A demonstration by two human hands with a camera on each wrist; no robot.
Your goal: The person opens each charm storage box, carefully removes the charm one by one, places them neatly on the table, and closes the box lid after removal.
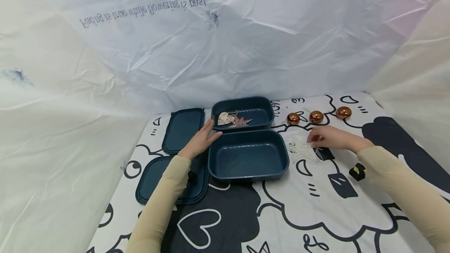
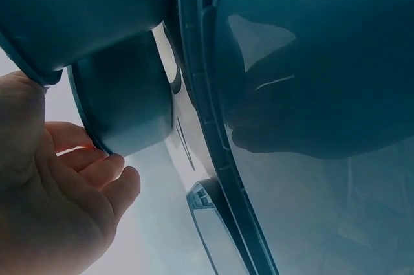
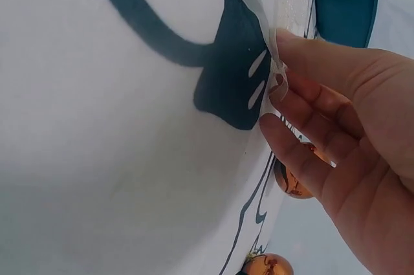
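My left hand (image 1: 200, 140) rests at the left edges of two dark blue bins, thumb by the rim of the near bin (image 1: 249, 177) and fingers along the far bin (image 1: 263, 117). In the left wrist view its fingers (image 2: 103, 170) are loosely bent against the wall. On the cloth right of the near bin lies a white star ornament (image 1: 299, 150). My right hand (image 1: 332, 137) pinches its pale translucent ribbon (image 3: 264, 13) between thumb and fingertips. Inside the far bin lie a cream heart ornament (image 1: 224, 118) and a pinkish glitter star (image 1: 240, 122).
Three shiny copper balls (image 1: 316, 116) sit in a row behind my right hand. Two dark blue lids (image 1: 183, 130) lie left of the bins, partly under my left arm. A small black item (image 1: 358, 171) lies near my right sleeve. White plastic sheeting (image 1: 225, 50) walls the back and sides.
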